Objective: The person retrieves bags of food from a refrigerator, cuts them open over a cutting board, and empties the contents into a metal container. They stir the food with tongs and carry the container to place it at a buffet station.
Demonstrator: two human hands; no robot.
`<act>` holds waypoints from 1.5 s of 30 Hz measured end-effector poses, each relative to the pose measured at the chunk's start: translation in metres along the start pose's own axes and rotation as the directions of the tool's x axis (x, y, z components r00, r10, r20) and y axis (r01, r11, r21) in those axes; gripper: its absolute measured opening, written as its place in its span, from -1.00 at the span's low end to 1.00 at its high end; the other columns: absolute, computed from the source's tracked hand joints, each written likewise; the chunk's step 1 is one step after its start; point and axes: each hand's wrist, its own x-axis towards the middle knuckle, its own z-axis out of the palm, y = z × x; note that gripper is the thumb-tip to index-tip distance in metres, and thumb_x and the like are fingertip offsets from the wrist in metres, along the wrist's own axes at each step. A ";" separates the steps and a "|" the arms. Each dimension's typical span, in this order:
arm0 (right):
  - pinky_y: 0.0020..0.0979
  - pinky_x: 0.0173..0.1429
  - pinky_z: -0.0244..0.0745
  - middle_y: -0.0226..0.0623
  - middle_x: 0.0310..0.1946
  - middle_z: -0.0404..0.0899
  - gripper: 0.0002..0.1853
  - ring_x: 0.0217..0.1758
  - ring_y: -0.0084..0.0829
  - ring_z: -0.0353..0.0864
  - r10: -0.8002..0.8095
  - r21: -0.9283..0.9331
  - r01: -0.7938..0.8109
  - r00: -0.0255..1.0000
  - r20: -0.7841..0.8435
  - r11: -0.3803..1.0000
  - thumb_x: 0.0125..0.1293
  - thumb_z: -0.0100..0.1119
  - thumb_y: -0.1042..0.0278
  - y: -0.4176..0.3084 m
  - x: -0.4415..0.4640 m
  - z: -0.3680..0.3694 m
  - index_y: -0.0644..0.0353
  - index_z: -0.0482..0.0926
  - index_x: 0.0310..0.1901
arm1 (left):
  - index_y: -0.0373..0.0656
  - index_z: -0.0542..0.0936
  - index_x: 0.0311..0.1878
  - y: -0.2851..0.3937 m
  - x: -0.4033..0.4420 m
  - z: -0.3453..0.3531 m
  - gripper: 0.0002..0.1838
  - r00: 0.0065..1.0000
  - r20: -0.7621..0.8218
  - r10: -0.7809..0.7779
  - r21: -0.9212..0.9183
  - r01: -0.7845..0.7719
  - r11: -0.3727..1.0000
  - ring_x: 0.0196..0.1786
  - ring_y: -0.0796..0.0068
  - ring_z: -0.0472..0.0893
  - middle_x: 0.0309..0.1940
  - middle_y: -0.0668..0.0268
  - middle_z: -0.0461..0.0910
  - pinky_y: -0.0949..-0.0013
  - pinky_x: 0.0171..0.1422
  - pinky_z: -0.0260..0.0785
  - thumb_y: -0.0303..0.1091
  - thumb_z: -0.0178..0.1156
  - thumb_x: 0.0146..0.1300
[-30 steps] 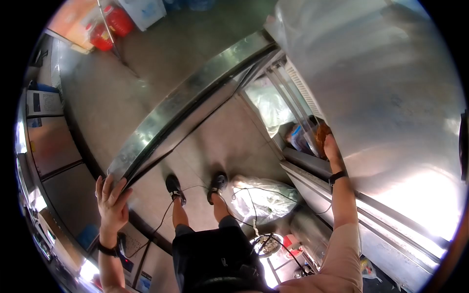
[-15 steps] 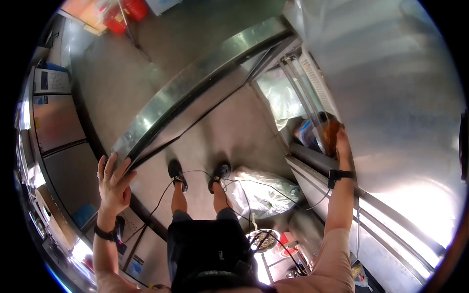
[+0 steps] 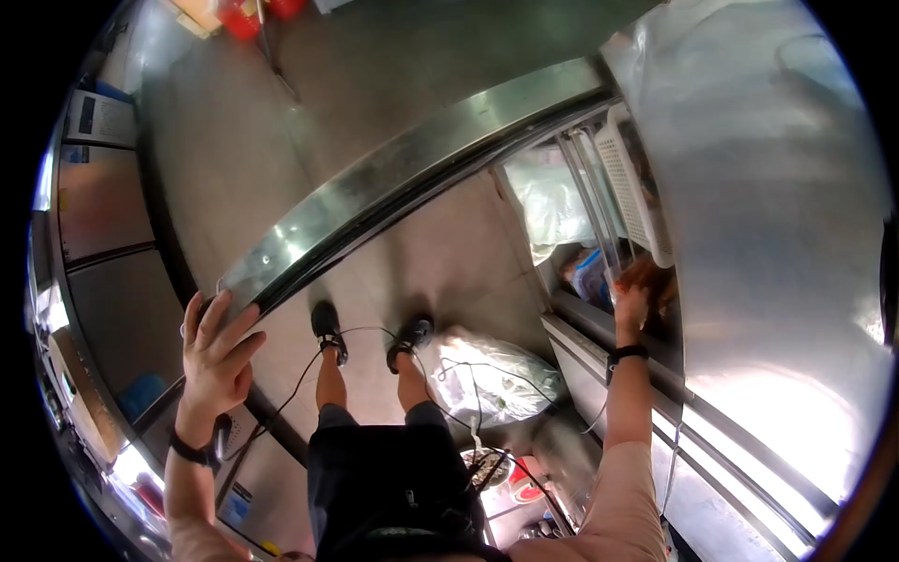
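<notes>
The right hand (image 3: pixel 632 305) reaches into an open steel cabinet (image 3: pixel 768 197), its fingers against a reddish-brown item (image 3: pixel 644 273); shade and blur hide the tips, so whether they pinch it or only touch it cannot be told. The item, orange where light catches it and nearly black on its shaded side, lies inside the cabinet at the lower end of a white basket (image 3: pixel 626 178), its outline too soft to make out. The basket is pierced with rows of small holes. Left of the item in the view sits something with a bright blue edge (image 3: pixel 590 272), near a pale, crinkled bag (image 3: pixel 554 206) and slim metal rails (image 3: pixel 588 183). Across the opening, the left hand (image 3: pixel 217 361), fingers spread, rests at the end of the swung-out door (image 3: pixel 421 145). Below, dark shoes (image 3: pixel 327 326) stand on the floor near a clear plastic sack (image 3: pixel 498 375)
</notes>
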 end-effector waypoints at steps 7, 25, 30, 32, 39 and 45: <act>0.17 0.04 0.62 0.01 0.11 0.36 -0.40 0.15 0.07 0.51 0.234 -0.296 -0.233 0.972 -0.033 0.926 0.26 0.29 -0.07 -0.025 -0.001 0.018 0.15 0.30 0.12 | -0.10 0.72 -0.29 -0.004 0.001 0.011 -0.67 0.999 -0.051 0.018 0.026 -0.016 1.000 0.49 -0.01 0.34 0.18 0.31 0.59 -0.33 0.55 0.09 -0.57 0.16 -0.19; -0.12 -0.16 0.72 0.38 -0.15 0.61 -0.62 -0.22 0.17 0.74 -0.476 -0.514 0.219 0.759 -0.445 0.829 0.46 -0.01 0.33 -0.024 0.055 0.033 0.24 0.30 0.24 | -0.05 0.70 -0.29 -0.019 -0.001 0.007 -0.76 0.997 -0.028 0.067 -0.032 -0.067 0.997 0.50 0.04 0.34 0.16 0.31 0.60 -0.36 0.54 0.07 -0.53 0.15 -0.04; -0.02 -0.08 0.64 0.13 -0.23 0.69 -0.78 -0.17 0.07 0.72 -0.419 -0.308 0.410 0.907 0.042 0.858 0.43 -0.06 0.46 -0.064 0.052 -0.026 0.21 0.38 0.07 | -0.05 0.70 -0.29 -0.025 -0.002 0.010 -0.72 0.995 -0.053 0.083 -0.057 -0.086 0.995 0.49 0.03 0.36 0.19 0.33 0.60 -0.35 0.56 0.05 -0.54 0.13 -0.09; 0.00 -0.08 0.63 0.13 -0.27 0.68 -0.77 -0.17 0.08 0.72 -0.439 -0.336 0.433 0.897 0.063 0.837 0.42 -0.06 0.46 -0.074 0.044 -0.033 0.20 0.38 0.08 | -0.05 0.70 -0.29 -0.025 0.000 0.009 -0.71 0.994 -0.076 0.084 -0.068 -0.089 0.994 0.49 0.03 0.36 0.19 0.33 0.61 -0.35 0.56 0.05 -0.55 0.12 -0.10; 0.09 -0.17 0.49 0.14 -0.39 0.63 -0.68 -0.24 0.18 0.65 -0.486 0.221 0.479 0.874 -0.025 0.850 0.32 0.04 0.55 -0.182 -0.042 -0.098 0.06 0.36 0.08 | -0.07 0.71 -0.29 -0.023 0.000 0.000 -0.68 0.996 -0.064 0.064 -0.104 -0.070 0.992 0.49 0.02 0.36 0.21 0.32 0.61 -0.33 0.56 0.06 -0.58 0.14 -0.16; -0.15 -0.39 0.50 -0.13 -0.45 0.59 -0.62 -0.45 -0.13 0.65 -0.556 0.533 0.564 0.807 -0.196 0.631 0.28 0.16 0.48 -0.160 -0.126 -0.155 -0.02 0.43 0.12 | -0.07 0.73 -0.29 -0.024 0.003 -0.019 -0.68 0.997 -0.074 0.025 -0.158 -0.037 0.987 0.45 0.09 0.42 0.24 0.37 0.61 -0.21 0.48 0.19 -0.49 0.21 -0.23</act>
